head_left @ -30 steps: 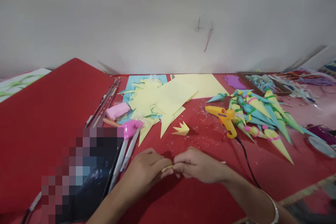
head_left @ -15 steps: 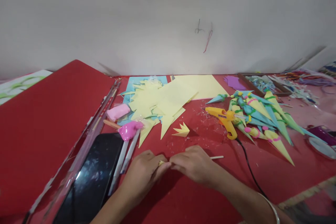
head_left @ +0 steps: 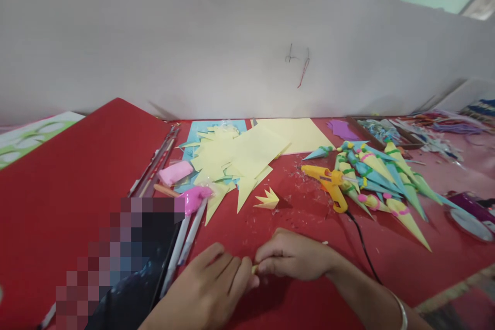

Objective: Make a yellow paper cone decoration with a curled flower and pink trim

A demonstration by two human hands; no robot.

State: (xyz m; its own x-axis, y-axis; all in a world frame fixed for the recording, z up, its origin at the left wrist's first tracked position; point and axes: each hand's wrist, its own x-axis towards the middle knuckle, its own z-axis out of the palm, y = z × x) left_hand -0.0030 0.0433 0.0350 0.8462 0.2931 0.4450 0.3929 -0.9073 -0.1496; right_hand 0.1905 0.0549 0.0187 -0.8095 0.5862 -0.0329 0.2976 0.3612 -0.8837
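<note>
Near the table's front, my left hand [head_left: 220, 278] and my right hand [head_left: 292, 255] meet, fingertips pinched around a small yellow piece [head_left: 254, 269], mostly hidden between them. A thin pale stick [head_left: 325, 242] pokes out just behind my right hand. Beyond the hands stands a small spiky yellow folded paper [head_left: 267, 199]. To its right a yellow glue gun [head_left: 327, 181] lies on its side. Yellow paper sheets and pointed cut pieces [head_left: 257, 149] are piled behind, and decorated yellow and blue paper cones [head_left: 386, 175] are heaped at the right.
Pink clay packets [head_left: 193, 198] and white-barrelled pens [head_left: 185, 240] lie left of my hands, beside a dark, partly pixelated object [head_left: 154, 258]. A large red board [head_left: 77, 185] covers the left. The glue gun's black cord [head_left: 361, 240] passes behind my right forearm. A tray [head_left: 412, 140] sits back right.
The view has tilted upward slightly. My left hand has turned so its back and knuckles show more, and the small yellow piece now shows by my right fingertips. Less of the stick is visible.
</note>
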